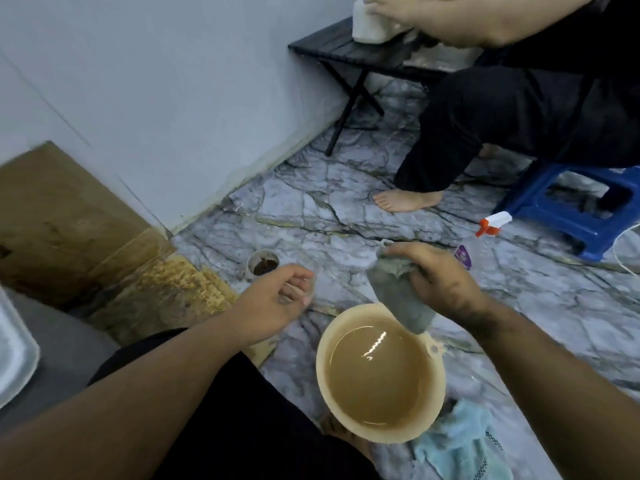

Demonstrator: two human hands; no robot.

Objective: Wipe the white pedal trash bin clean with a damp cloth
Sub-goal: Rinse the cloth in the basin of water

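The person's left hand point(277, 299) hangs loosely curled and empty, the right hand point(440, 282) grips a grey cloth point(401, 299) over the water basin point(325, 375); wiping seems unstarted, the bin possibly that white edge point(14, 348) at far left.

A blue stool point(568, 206) stands near a black folding table point(349, 51), with a spray bottle point(485, 237) on the marble floor point(346, 209).

Grey cloth point(401, 299), beige basin point(377, 382) of brownish water, blue stool point(568, 206) — grey-veined marble floor point(346, 209).
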